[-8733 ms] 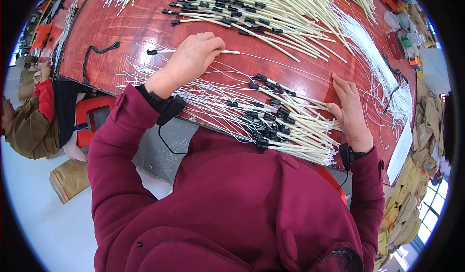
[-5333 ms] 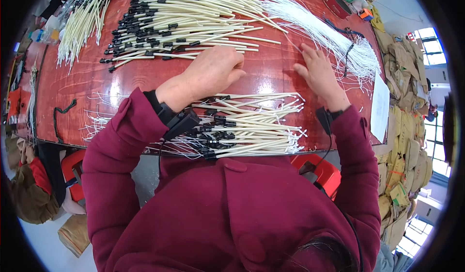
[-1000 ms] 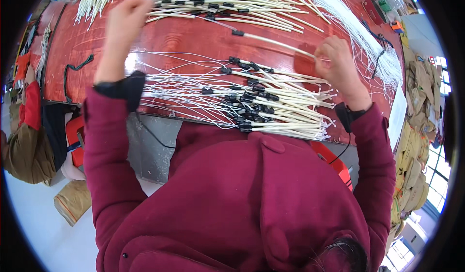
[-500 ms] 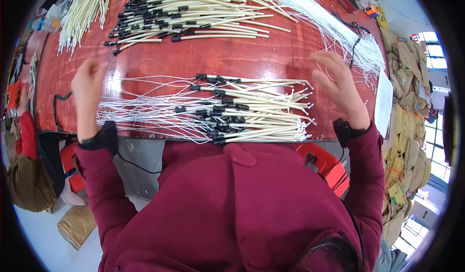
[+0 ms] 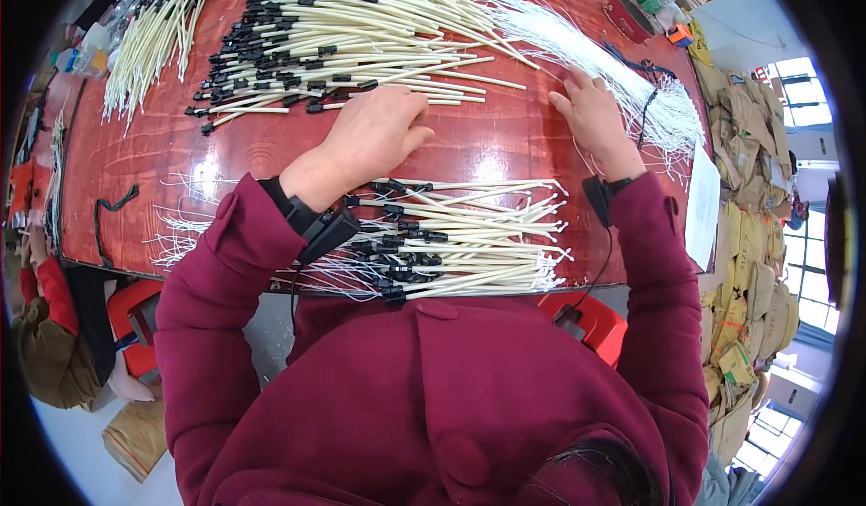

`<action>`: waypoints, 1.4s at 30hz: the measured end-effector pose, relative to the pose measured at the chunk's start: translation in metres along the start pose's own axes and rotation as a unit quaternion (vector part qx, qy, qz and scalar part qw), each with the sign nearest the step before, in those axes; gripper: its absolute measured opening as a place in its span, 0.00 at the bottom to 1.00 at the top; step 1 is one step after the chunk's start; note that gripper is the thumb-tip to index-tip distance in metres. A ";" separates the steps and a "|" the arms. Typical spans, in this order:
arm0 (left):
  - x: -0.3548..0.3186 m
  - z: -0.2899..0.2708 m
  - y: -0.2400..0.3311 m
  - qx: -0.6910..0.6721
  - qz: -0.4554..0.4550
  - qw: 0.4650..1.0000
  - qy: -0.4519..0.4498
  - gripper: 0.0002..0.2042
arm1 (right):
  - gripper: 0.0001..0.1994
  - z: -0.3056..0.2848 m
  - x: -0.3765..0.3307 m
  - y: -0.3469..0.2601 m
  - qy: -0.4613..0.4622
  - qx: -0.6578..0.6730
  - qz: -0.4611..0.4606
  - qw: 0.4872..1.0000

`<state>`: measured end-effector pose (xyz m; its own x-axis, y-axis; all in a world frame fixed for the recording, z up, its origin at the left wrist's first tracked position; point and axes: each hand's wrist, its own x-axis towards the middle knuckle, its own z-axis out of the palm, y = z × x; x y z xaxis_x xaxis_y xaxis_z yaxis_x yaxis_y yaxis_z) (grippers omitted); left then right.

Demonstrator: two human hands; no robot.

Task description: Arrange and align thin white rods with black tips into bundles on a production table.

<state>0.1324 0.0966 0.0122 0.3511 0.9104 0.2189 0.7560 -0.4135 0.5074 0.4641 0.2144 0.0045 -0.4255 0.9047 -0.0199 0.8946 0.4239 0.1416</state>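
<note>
From my end I see the left hand [image 5: 365, 136] at the near edge of the far pile of cream tubes [image 5: 383, 32], fingers curled; I cannot tell whether its grip is clamped on anything; the right hand [image 5: 597, 123] is just beside the white strand bundle [image 5: 577, 50] at far right, its grip equally unclear to me; the near batch of tubes [image 5: 487, 233] lies on the red worktop [image 5: 514, 150], black clips left, white tips right

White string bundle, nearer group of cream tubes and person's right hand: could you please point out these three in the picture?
White string bundle [image 5: 597, 48]: head view, middle of its strands.
Nearer group of cream tubes [image 5: 483, 237]: head view, tubes near its middle.
Right hand [image 5: 595, 116]: head view, its back.
</note>
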 end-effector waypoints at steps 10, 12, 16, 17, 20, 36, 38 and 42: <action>0.041 0.050 0.037 0.005 0.115 0.993 0.007 0.12 | 0.27 -0.027 -0.100 -0.054 -0.042 0.154 -0.107 0.981; 0.048 0.063 0.040 0.007 0.114 0.993 -0.009 0.13 | 0.26 -0.029 -0.098 -0.058 -0.032 0.158 -0.121 0.979; 0.053 0.083 0.042 0.016 0.104 0.992 -0.064 0.14 | 0.24 -0.033 -0.095 -0.076 -0.035 0.187 -0.162 0.968; 0.054 0.084 0.042 0.020 0.103 0.991 -0.081 0.13 | 0.23 -0.039 -0.093 -0.081 -0.053 0.203 -0.170 0.963; 0.053 0.085 0.033 0.041 0.102 0.989 -0.097 0.12 | 0.22 -0.037 -0.087 -0.084 -0.049 0.232 -0.189 0.953; 0.040 0.064 0.031 0.008 0.086 0.992 -0.087 0.06 | 0.20 -0.023 -0.088 -0.069 0.004 0.342 -0.182 0.922; 0.041 0.070 0.034 0.025 0.097 0.986 -0.130 0.06 | 0.20 -0.022 -0.090 -0.069 0.007 0.359 -0.182 0.915; 0.037 0.070 0.027 0.047 0.154 0.983 -0.090 0.06 | 0.21 -0.020 -0.088 -0.070 -0.001 0.370 -0.187 0.910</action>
<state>0.2041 0.1189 -0.0240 0.6572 0.7282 0.1943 0.6432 -0.6763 0.3591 0.4359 0.1043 0.0157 -0.7202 0.6904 0.0680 0.5343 0.6146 -0.5804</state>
